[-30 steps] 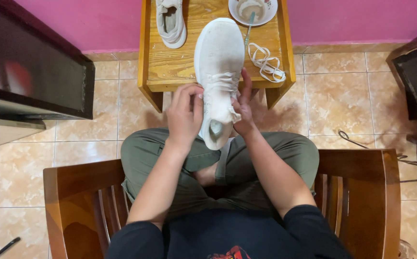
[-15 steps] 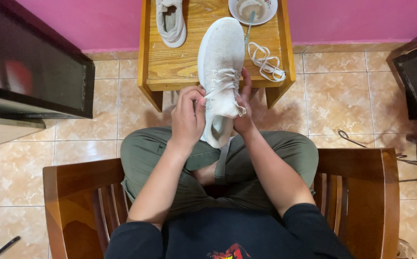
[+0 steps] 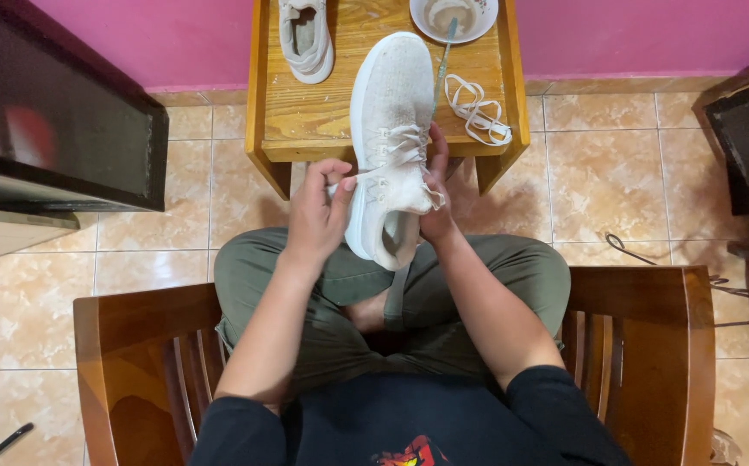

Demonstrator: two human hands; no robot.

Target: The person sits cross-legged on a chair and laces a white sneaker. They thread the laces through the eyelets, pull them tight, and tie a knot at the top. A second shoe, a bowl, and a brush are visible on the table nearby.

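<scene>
Head view: the left hand grips the near side of a white shoe, its fingers curled narrow on the shoe's edge and, it seems, pinching a lace end there, though that end is too small to be sure of. The right hand holds the other side, its fingers pressed along the upper next to the lacing, with a short lace end sticking out just under them. The shoe is tilted, its toe resting on the wooden bench beyond the fingers and its heel hanging over the person's lap, toward the body.

Past the fingers on the bench lie a second white shoe, at the far left corner, a loose white lace coiled just to the right of the right-hand fingers, and a white bowl at the far right corner with a thin stick-like handle leaning out of it toward the held shoe. Nothing lies between the fingers and the shoe.

Count: two shoes, one loose lace, one bowl, one bench. The person sits cross-legged on a wooden chair over a tiled floor. A dark cabinet stands well off to the left of the fingers.
</scene>
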